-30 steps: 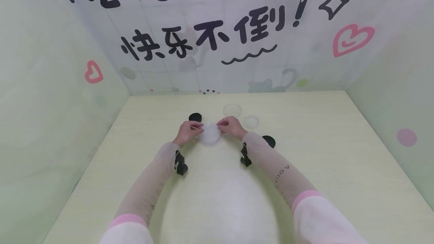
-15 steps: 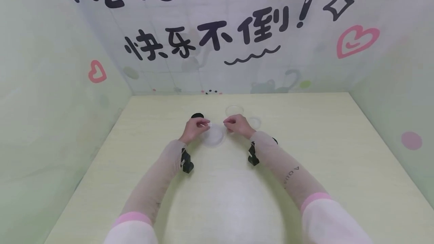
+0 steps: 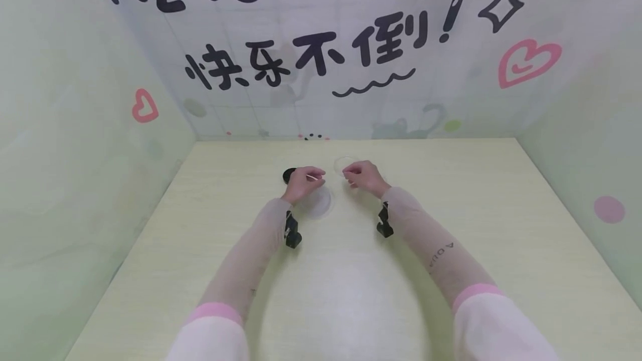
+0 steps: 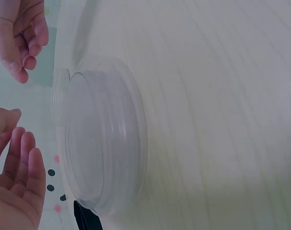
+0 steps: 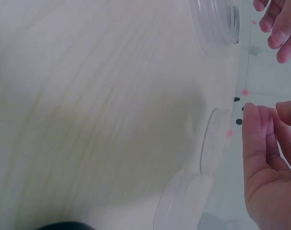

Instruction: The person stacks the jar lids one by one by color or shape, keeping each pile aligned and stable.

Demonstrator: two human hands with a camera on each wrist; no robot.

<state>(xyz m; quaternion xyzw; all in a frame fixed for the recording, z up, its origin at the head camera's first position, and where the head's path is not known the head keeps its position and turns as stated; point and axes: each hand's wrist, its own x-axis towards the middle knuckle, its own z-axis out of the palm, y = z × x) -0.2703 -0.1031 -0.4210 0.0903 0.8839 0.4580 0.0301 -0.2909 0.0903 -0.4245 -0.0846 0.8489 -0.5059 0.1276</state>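
Clear round dishes, one set on a wider one, form a low stack (image 3: 318,204) near the back of the table; the left wrist view shows their rims up close. Above and just behind the stack is my left hand (image 3: 304,181), thumb and fingertips close together, with no object visible between them. My right hand (image 3: 368,177) hovers to the right, fingers loosely bent and thumb apart, over a clear shallow round piece (image 3: 342,165) that it partly covers. Another clear round piece (image 5: 176,203) shows in the right wrist view beside the first.
A black round object (image 3: 288,175) sits behind my left hand, partly covered by it. In the right wrist view a dark rounded edge (image 5: 66,226) shows at the bottom. A printed cloth wall (image 3: 311,110) rises behind the table's back edge.
Both hands have lifted off the sides of the stack and moved up, back and to the right. The stack stays put. My right arm now hides the black round object at the right.
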